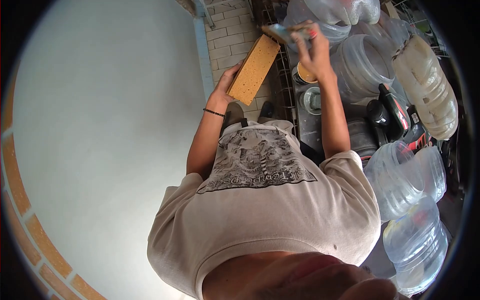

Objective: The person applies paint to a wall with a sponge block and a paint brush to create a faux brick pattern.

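My left hand (224, 89), with a black bracelet at the wrist, grips the lower edge of a flat orange-tan brick slab (253, 69) and holds it tilted in front of me. Raised above it, my right hand (315, 49) is closed on a flat-bladed tool (281, 32) whose blade touches the slab's top end. Under the right hand a small open can (303, 75) holds tan paste. A second, greyish can (312, 100) sits beside it on a dark bench (307, 131).
Several big clear plastic water jugs (400, 180) crowd the right side, with a red and black power tool (395, 114) among them. A white wall (100, 125) with a brick band (20, 200) fills the left. Pale brick paving (230, 40) lies ahead.
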A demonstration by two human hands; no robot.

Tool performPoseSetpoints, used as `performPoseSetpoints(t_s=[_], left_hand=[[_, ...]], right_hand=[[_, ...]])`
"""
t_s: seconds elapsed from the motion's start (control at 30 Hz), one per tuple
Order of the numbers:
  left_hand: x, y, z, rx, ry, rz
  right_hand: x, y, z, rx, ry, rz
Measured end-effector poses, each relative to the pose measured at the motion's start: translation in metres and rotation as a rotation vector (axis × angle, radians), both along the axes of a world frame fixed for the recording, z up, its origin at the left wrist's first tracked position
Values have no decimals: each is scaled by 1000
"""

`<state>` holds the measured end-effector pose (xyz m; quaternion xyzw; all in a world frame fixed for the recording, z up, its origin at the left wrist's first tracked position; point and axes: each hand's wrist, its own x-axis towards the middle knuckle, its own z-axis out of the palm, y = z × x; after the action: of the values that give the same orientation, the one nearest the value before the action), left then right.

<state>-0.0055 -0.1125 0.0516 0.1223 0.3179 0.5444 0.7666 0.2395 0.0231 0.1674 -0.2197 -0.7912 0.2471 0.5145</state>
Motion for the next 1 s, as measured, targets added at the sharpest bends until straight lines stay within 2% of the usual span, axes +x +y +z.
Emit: performPoseSetpoints(t_s=[0.07,0.13,0.23,0.33,0.37,0.47,0.53,0.57,0.6,0.67,0.77,0.9,0.93,1.0], left_hand=[[5,10,3,13,35,-9],[8,20,-2,-57,-47,-2],[11,39,-10,-79,-71,14],[15,55,-7,-100,6,-2],[15,58,-4,-115,17,-32],[16,63,5,-123,37,-153],[7,66,-5,-41,87,-275],[1,69,-7,-1,-2,-383],[3,71,-5,-10,15,-380],[8,72,3,-28,48,-372],[16,70,2,-6,80,-320],[14,75,2,55,60,-388],[14,79,-2,62,50,-402],[16,81,-6,48,27,-417]], right_hand=[[-8,-29,3,79,-68,85],[-15,-59,-9,72,-138,170],[-20,-95,6,-29,-82,253],[-12,-103,15,-279,10,241],[-8,-99,23,-319,-29,179],[1,-59,6,-172,2,19],[11,-28,-14,-311,111,-74],[15,-14,-15,-350,185,-94],[21,-7,-11,-362,174,-160],[39,15,-20,-289,35,-331],[50,16,-16,-178,45,-405],[39,-12,0,169,-87,-353],[28,-32,13,43,-142,-346],[19,-45,-8,108,-243,-237]])
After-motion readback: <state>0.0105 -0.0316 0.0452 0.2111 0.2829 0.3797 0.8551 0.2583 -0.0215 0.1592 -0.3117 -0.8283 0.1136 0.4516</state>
